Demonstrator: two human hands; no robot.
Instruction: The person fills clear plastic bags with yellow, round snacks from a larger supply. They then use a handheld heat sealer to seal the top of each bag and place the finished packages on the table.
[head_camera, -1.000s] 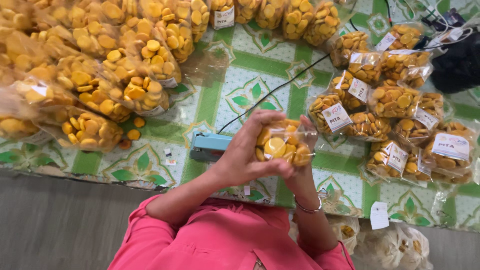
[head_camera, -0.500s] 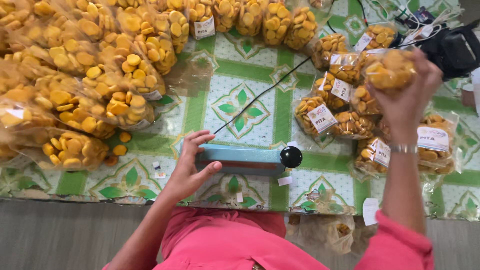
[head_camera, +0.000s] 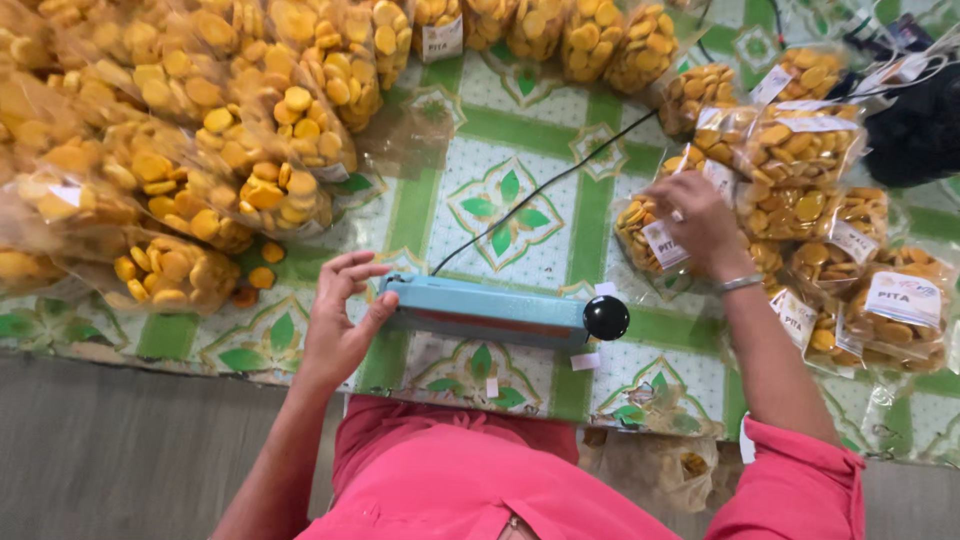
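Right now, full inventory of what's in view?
heat sealer: one, light blue with black knob, centre of mat
cord: one, black, runs from sealer toward top right
unlabelled snack bags: many, clear with yellow rounds, heaped at left and top
labelled snack bags: many, clear with white labels, piled at right
mat: one, green and white pattern, under everything
dark object: one, black, top right; kind unclear
left hand: rests on sealer's left end
right hand: on a labelled bag

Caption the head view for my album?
Left hand rests on blue sealer; right hand touches labelled snack bags.
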